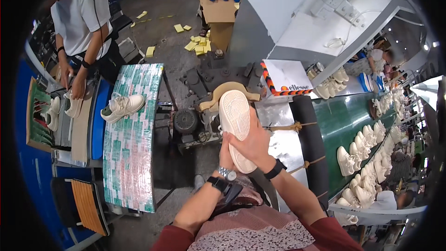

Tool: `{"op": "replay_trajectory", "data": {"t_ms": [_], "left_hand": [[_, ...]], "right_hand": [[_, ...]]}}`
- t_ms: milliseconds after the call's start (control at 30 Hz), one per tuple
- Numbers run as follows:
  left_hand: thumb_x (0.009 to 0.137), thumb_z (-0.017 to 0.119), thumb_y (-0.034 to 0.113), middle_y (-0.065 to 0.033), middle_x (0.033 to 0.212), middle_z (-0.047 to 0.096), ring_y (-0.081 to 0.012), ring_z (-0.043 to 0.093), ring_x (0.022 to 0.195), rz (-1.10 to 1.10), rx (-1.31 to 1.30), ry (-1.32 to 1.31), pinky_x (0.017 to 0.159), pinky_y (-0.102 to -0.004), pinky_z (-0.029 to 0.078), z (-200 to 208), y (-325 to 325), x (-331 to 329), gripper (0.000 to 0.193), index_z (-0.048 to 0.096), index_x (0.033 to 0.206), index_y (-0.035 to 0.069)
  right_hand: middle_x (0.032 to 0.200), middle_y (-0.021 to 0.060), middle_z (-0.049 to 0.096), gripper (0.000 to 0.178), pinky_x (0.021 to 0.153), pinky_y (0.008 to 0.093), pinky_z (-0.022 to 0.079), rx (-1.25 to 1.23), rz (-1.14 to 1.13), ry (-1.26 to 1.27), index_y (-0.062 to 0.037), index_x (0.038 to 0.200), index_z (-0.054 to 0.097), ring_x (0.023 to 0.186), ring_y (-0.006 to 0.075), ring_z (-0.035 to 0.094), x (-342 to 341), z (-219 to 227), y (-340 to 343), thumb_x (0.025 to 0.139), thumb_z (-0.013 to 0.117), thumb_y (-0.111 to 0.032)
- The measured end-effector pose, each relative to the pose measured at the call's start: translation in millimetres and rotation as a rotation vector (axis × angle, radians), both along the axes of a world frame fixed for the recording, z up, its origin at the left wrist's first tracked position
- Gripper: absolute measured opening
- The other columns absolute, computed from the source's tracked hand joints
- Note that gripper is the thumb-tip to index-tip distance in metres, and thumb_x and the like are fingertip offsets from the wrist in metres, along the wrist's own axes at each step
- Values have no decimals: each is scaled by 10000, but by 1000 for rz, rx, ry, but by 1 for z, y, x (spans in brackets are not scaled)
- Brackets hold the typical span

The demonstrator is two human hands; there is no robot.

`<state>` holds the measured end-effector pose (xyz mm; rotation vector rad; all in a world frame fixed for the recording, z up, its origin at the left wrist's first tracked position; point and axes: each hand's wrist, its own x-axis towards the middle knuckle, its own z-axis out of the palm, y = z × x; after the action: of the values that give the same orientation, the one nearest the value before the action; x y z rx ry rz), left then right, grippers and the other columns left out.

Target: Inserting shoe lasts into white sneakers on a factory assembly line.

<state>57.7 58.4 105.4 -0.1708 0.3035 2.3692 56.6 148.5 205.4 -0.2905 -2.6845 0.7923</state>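
Note:
A cream sneaker (234,111) is held up in front of me, its patterned sole turned toward the view. My left hand (226,151) is closed on the shoe's left side near one end. Across the sole's right side, my right hand (254,140) grips with its thumb stretched over the bottom. The shoe's upper is mostly hidden behind the sole. Just beyond it is a curved tan pad (228,90) on a dark machine (218,72) with a motor (185,121).
To the left stands a tape-covered table (127,158) bearing one cream sneaker (123,107). A person (83,18) handles another shoe there. On the right, a green conveyor (332,139) carries rows of cream sneakers. A white box (288,76) sits beside the machine. Yellow pieces (199,45) litter the floor.

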Motion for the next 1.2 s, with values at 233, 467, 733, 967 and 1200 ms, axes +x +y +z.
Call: {"op": "replay_trajectory", "data": {"t_ms": [233, 467, 733, 967, 1200], "left_hand": [[1019, 440, 630, -149, 1521, 476, -301, 506, 1356, 51, -88, 33, 1136, -412, 424, 0, -1, 14, 799, 325, 1567, 60], [1022, 600, 387, -116, 1206, 690, -223, 690, 1033, -222, -219, -132, 932, -353, 551, -7, -69, 47, 524, 584, 1340, -29], [641, 943, 428, -160, 1026, 753, -242, 726, 944, -485, -1214, 869, 854, -371, 559, -36, -233, 47, 751, 679, 1155, -52], [639, 886, 566, -232, 897, 732, -438, 711, 853, -539, -1858, 1308, 740, -514, 566, -30, -108, 27, 746, 629, 1091, 30], [726, 821, 143, -213, 1287, 588, -405, 531, 1218, -279, -1589, 1872, 1019, -469, 452, -39, 131, -5, 737, 474, 1361, 2]], "right_hand": [[1322, 279, 585, 1049, 889, 489, 546, -48, -17, 103, -1, 1532, 282, 1101, 447, 649, 20, -7, -10, 728, 837, -385], [1396, 269, 550, 903, 1063, 439, 458, -623, -116, 125, 15, 1550, 254, 1258, 388, 579, 91, -21, -22, 883, 717, -380], [1136, 130, 694, 664, 939, 431, 546, -2364, 108, -199, -55, 1284, 608, 1045, 283, 684, -15, -59, -33, 975, 531, -637], [1179, 131, 680, 575, 837, 345, 603, -2216, 184, -89, -29, 1333, 574, 961, 242, 719, 62, -36, 29, 935, 719, -419], [1110, 60, 703, 545, 910, 292, 521, -1350, -426, 130, 19, 1270, 625, 1013, 136, 644, 218, -94, 160, 827, 851, -202]]}}
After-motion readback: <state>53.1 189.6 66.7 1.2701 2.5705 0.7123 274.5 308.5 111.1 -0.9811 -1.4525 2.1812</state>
